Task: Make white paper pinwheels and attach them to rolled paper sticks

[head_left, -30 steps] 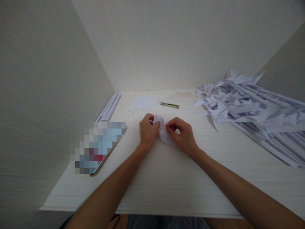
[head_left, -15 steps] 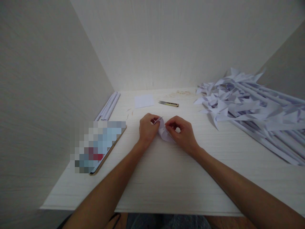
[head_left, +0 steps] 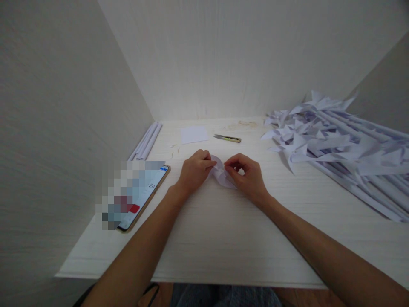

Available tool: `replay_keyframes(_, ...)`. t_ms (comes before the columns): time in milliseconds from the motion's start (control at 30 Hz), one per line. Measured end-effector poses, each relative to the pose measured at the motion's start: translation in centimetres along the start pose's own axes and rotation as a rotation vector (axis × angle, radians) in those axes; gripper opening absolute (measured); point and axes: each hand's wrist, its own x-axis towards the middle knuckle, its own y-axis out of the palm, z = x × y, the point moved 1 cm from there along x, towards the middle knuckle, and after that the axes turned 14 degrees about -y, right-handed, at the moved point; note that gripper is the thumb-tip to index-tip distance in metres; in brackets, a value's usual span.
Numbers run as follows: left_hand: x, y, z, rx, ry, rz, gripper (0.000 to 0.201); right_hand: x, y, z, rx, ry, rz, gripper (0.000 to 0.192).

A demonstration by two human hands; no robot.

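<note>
A small folded piece of white paper (head_left: 220, 175) lies between my two hands at the middle of the white table (head_left: 223, 238). My left hand (head_left: 193, 170) pinches its left side with thumb and fingers. From the right, my right hand (head_left: 246, 175) pinches the paper at its middle fold. Both hands rest low on the table, fingertips almost touching. Most of the paper is hidden by the fingers.
A phone (head_left: 137, 196) lies at the left. Rolled white paper sticks (head_left: 146, 141) lean along the left wall. A square white sheet (head_left: 193, 134) and small snips (head_left: 227, 137) lie at the back. A large heap of paper pinwheels (head_left: 335, 145) fills the right side.
The paper has been pressed flatter and folded in; my left hand turned so its fingers now lie over the paper's left side. Both hands stayed in the same spot.
</note>
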Motion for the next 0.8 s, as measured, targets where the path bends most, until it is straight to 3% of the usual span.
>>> replay_keyframes(200, 0.04, -0.04, -0.42, 0.152, 0.112, -0.028, 0.023, -0.02, 0.05, -0.15, 0.017, 0.008, 0.001, 0.009)
replay_keyframes(467, 0.19, -0.38, -0.8, 0.234, 0.157, 0.065, 0.025, 0.03, 0.09, -0.41, 0.06, 0.056, -0.033, 0.008)
replay_keyframes(667, 0.14, -0.33, -0.7, 0.125, 0.188, 0.124, 0.022, 0.12, 0.02, -0.79, 0.087, 0.091, -0.073, 0.008)
replay_keyframes(800, 0.17, -0.16, -0.29, -0.096, 0.183, 0.116, 0.02, 0.27, -0.1, -0.65, 0.08, 0.11, -0.087, 0.008)
